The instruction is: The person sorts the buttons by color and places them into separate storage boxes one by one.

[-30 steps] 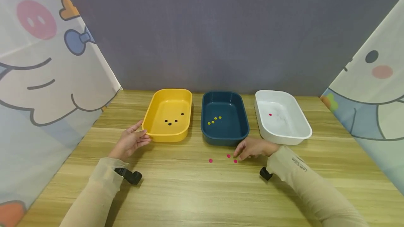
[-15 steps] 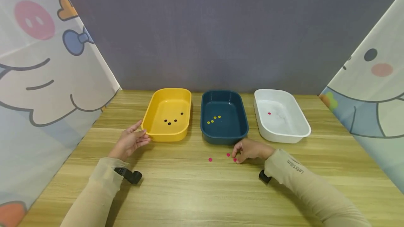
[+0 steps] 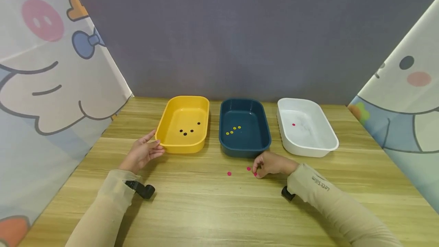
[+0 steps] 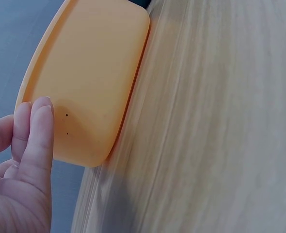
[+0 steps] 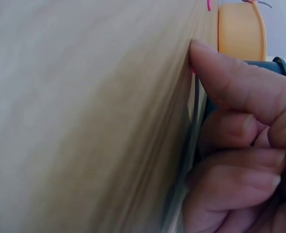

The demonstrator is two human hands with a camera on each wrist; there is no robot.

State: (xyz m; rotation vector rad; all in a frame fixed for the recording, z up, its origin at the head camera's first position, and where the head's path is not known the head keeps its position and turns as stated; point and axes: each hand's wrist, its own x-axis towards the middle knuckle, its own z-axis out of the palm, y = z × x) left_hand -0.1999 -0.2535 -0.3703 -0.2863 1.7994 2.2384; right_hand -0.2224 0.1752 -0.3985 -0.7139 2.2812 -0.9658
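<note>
My left hand (image 3: pixel 142 153) touches the near left corner of a yellow tray (image 3: pixel 183 149), its fingers and thumb nearly straight against the outside. In the left wrist view, the fingertips (image 4: pixel 42 114) overlap the tray wall. My right hand (image 3: pixel 273 163) is low over the table in front of a dark blue tray (image 3: pixel 245 153), pinching at a pink button (image 3: pixel 255 174) with thumb and index finger. The right wrist view shows a sliver of pink by the thumb tip; the rest is hidden. Two more pink buttons lie close by, one (image 3: pixel 248 169) beside the fingertips and one (image 3: pixel 229 173) farther left.
Several black buttons (image 3: pixel 185 134) lie in the yellow tray and several yellow ones (image 3: pixel 231 132) in the blue tray. A white tray (image 3: pixel 310 151) at right holds one pink button (image 3: pixel 293 124). A grey wall (image 3: pixel 247 33) stands behind the wooden table (image 3: pixel 202 209).
My right thumb and index finger have come down onto the nearest pink button, covering part of it. The left hand stays at the yellow tray's corner.
</note>
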